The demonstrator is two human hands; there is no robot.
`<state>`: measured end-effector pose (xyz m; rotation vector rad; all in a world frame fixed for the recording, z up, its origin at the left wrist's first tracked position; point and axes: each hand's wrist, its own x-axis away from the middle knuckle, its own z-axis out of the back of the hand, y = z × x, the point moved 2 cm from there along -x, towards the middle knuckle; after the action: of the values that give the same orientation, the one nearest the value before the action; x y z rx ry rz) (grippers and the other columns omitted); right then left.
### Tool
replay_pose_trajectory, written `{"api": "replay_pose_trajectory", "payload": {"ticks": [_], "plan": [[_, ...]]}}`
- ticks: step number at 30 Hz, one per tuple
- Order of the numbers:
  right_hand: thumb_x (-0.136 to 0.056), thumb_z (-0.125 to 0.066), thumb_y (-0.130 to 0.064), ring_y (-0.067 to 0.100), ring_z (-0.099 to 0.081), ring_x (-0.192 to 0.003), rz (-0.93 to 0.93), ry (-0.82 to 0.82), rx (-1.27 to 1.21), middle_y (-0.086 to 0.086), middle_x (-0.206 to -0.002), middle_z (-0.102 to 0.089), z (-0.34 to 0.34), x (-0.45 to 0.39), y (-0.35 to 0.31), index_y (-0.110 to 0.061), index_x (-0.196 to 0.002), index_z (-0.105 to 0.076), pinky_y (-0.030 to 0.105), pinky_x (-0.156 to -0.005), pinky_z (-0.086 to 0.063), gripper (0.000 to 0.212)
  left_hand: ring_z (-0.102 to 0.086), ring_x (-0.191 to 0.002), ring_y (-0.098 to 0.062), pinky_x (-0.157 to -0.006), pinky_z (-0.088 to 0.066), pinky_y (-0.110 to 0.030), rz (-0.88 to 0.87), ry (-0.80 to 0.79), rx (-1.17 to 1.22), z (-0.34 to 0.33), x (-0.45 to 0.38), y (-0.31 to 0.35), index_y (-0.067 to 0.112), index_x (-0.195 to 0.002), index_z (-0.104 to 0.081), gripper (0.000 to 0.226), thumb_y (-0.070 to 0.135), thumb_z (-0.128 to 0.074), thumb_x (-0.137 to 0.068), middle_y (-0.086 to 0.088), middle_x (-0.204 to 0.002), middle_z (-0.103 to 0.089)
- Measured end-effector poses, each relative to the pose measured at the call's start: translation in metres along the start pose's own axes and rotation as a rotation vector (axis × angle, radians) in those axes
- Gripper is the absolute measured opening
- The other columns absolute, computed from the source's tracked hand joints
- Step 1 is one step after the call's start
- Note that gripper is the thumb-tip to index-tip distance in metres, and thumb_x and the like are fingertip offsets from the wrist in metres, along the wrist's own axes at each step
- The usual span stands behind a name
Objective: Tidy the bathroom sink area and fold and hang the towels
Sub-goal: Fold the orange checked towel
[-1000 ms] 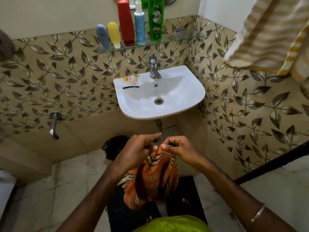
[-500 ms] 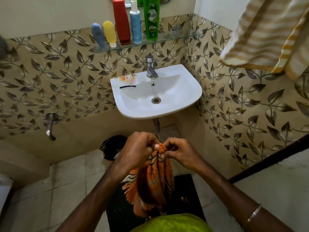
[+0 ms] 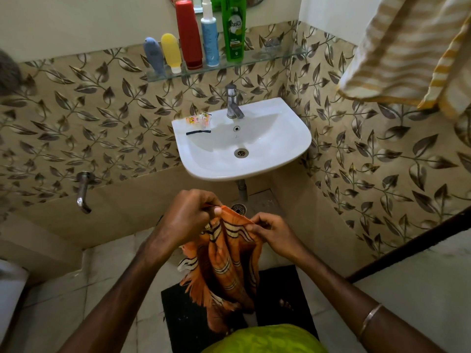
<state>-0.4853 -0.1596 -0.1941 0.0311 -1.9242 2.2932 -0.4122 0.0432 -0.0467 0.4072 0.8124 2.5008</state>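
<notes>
An orange striped towel [image 3: 224, 266] with a fringed edge hangs in front of me, below the white sink [image 3: 288, 149]. My left hand [image 3: 188, 217] pinches its top edge on the left. My right hand [image 3: 270, 230] pinches the same edge a short way to the right. The cloth between them bunches into folds and drops toward the floor. A beige and yellow striped towel [image 3: 407, 49] hangs high at the upper right. On the sink's left rim lie small sachets [image 3: 198, 119] and a thin dark strip [image 3: 198, 133].
A glass shelf [image 3: 267, 58] above the tap [image 3: 233, 103] carries several bottles. A wall tap [image 3: 82, 192] sticks out low on the left. A black mat [image 3: 277, 291] lies under my feet, with a floor drain [image 3: 238, 208] beyond. A dark door edge [image 3: 407, 240] runs along the right.
My two hands have slid apart along the towel's top edge, spreading it a little. The towel hangs more open than before.
</notes>
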Motion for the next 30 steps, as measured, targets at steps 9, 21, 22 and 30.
{"api": "replay_pose_trajectory", "payload": {"ticks": [9, 21, 22, 30], "plan": [[-0.091, -0.072, -0.013, 0.02, -0.07, -0.081, 0.145, 0.079, -0.164, 0.016, -0.088, -0.075, 0.002, 0.005, -0.025, -0.003, -0.091, -0.077, 0.04, -0.076, -0.055, 0.011, -0.054, -0.061, 0.005, -0.046, -0.035, -0.008, 0.092, 0.237, -0.123, -0.001, -0.009, -0.022, 0.02, -0.11, -0.072, 0.02, 0.01, -0.066, -0.093, 0.006, -0.085, -0.071], [-0.091, -0.074, -0.024, 0.019, -0.072, -0.087, 0.177, -0.019, -0.004, 0.003, -0.089, -0.076, 0.002, 0.005, -0.054, -0.017, -0.091, -0.078, 0.042, -0.078, -0.057, 0.007, -0.067, -0.081, -0.009, -0.073, -0.058, -0.038, -0.054, -0.029, -0.004, -0.038, -0.008, 0.006, 0.024, -0.093, -0.076, 0.012, 0.016, -0.068, -0.09, 0.006, -0.086, -0.074], [-0.09, -0.075, -0.026, 0.016, -0.072, -0.085, 0.177, -0.024, 0.003, 0.002, -0.089, -0.075, 0.003, 0.006, -0.052, -0.019, -0.09, -0.077, 0.039, -0.076, -0.056, 0.007, -0.067, -0.081, -0.01, -0.072, -0.058, -0.037, -0.049, -0.026, -0.023, -0.037, -0.008, 0.008, 0.024, -0.091, -0.075, 0.012, 0.014, -0.067, -0.09, 0.006, -0.085, -0.073], [-0.077, -0.083, -0.044, 0.019, -0.066, -0.071, 0.135, -0.051, 0.059, 0.011, -0.08, -0.071, 0.009, 0.011, -0.03, -0.011, -0.081, -0.071, 0.038, -0.065, -0.051, 0.035, -0.065, -0.078, -0.007, -0.061, -0.053, -0.028, -0.052, 0.023, -0.028, -0.032, -0.003, 0.016, 0.024, -0.089, -0.074, 0.015, 0.011, -0.066, -0.09, 0.008, -0.082, -0.071]]}}
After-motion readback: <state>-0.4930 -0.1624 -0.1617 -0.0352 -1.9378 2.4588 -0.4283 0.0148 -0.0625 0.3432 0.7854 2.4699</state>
